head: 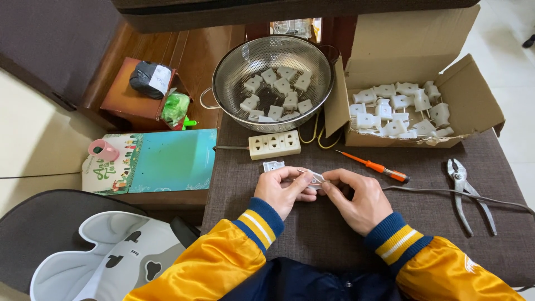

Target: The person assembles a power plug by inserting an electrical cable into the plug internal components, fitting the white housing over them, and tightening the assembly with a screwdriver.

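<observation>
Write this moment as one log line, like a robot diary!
left hand and right hand: pinching small white plastic plug part | nearby: orange-handled screwdriver, cream power strip | surface: brown mat

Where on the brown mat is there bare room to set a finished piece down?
Bare mat lies between the right hand and the steel pliers, below the grey cable. A smaller patch sits left of the left hand. It is crowded from the cream power strip to the orange-handled screwdriver.
</observation>
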